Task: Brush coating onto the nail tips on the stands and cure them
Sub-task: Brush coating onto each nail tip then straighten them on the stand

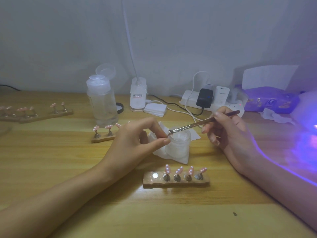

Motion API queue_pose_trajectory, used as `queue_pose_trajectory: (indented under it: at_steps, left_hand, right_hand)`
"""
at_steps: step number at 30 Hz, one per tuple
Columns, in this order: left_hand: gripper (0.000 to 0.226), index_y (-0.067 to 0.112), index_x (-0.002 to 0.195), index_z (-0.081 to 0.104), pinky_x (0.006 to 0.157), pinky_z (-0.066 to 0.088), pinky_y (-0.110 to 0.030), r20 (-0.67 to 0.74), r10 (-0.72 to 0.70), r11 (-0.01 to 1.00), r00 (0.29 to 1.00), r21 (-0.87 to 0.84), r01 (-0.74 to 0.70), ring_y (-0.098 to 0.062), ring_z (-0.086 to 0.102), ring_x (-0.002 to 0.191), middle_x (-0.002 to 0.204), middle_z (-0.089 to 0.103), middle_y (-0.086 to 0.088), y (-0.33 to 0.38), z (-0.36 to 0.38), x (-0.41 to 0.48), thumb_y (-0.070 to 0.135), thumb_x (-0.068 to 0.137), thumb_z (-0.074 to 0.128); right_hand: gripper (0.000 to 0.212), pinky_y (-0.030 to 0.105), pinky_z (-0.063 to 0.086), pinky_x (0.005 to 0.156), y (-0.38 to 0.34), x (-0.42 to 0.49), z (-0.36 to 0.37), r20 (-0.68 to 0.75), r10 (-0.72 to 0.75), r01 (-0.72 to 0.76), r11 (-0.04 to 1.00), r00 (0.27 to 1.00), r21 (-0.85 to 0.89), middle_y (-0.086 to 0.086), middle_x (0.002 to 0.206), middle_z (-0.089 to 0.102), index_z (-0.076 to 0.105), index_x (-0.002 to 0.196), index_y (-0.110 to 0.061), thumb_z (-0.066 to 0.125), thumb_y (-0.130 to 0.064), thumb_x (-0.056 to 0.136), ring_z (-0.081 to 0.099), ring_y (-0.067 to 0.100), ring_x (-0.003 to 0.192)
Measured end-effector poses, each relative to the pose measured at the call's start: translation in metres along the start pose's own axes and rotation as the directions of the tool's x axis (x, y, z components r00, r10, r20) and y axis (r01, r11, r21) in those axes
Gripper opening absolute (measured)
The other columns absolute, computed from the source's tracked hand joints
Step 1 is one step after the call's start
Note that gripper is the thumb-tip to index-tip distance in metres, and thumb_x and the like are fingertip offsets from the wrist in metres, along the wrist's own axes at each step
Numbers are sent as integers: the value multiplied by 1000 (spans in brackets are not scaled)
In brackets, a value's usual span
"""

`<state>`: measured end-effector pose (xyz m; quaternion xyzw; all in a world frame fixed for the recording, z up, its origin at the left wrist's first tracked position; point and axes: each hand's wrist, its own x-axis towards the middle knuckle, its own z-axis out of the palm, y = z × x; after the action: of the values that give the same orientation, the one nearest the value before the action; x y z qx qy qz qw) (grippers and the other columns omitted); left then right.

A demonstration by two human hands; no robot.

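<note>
Surface: light wooden table [68,169] against a pale wall
Left hand [135,140]: held over the table centre; thumb and forefinger were pressed together on a small item, too small to identify
Right hand [228,131]: thumb and fingers were clamped round a slim brown-handled brush with a metal ferrule [197,124]
Container: small frosted glass jar [180,145] stood on a crumpled white wipe [178,158] between the two hands
Contact: dark bristles of the brush met the left hand's pinched item, just above the rim of the jar
Front row: flat wooden stand [176,183] lay nearest the person; four pink nail tips with white dots [179,169] stood on metal pegs; the leftmost round socket [155,175] showed a bare shiny disc
Middle row: second wooden stand with pink tips [103,137], behind the left hand, partly covered by it
Far left: further wooden stands with pink tips [39,114] at the table's left edge
Liquid: clear plastic pump bottle with flip lid up [102,103], behind the second wooden stand
Rear items: white lamp base [138,98], stack of white pads [155,109], white power strip [187,98], purple tissue pack [269,100]
Light: violet glow [307,138] fell on the table's right edge and the right forearm
</note>
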<state>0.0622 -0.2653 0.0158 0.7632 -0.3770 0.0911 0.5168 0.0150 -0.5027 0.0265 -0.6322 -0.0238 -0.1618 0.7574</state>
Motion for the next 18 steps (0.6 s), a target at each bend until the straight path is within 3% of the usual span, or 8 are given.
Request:
queue_pose_trajectory:
  at_steps: [3, 7, 11, 15, 18]
  left_hand:
    - [16, 18, 76, 66, 49, 26, -6, 2, 6, 1000, 1000, 15, -7, -1, 36, 44, 59, 56, 29, 1, 1, 0, 20, 83, 79]
    - [15, 17, 76, 66, 48, 26, -8, 4, -19, 1000, 1000, -13, 19, -1, 36, 44, 61, 59, 24, 0, 0, 1, 19, 83, 80]
    - [15, 14, 76, 65, 48, 25, -6, 6, -14, 1000, 1000, -1, 14, 0, 34, 42, 54, 53, 30, 2, 2, 1, 15, 83, 78]
    - [15, 14, 76, 66, 48, 26, -6, 5, -24, 1000, 1000, -10, 24, 0, 36, 42, 56, 56, 28, 3, 1, 1, 18, 83, 78]
    - [14, 13, 76, 67, 47, 26, -5, 8, -12, 1000, 1000, 8, 12, 1, 37, 42, 55, 54, 30, 4, 1, 1, 18, 83, 78]
  right_hand:
    - [24, 17, 37, 42, 0, 1, -1, -59, 24, -21, 999, 998, 36, 6, 60, 65, 47, 76, -20, 48, -18, 100, 45, 11, 43]
    - [17, 18, 37, 44, -1, 0, 0, 13, 0, 0, 1000, 1000, 17, 7, 63, 66, 48, 76, -21, 54, -30, 90, 46, 12, 45]
    - [24, 17, 37, 42, 0, 1, -2, -56, 30, -27, 998, 998, 57, 7, 60, 65, 47, 76, -20, 48, -18, 100, 45, 11, 43]
    - [18, 18, 37, 43, -1, 0, -1, -4, 5, -5, 1000, 1000, 27, 7, 62, 66, 46, 77, -21, 53, -27, 92, 46, 12, 44]
    - [24, 17, 37, 42, 1, 1, -2, -42, 15, -14, 1000, 999, 21, 8, 60, 65, 47, 76, -19, 48, -18, 99, 46, 12, 43]
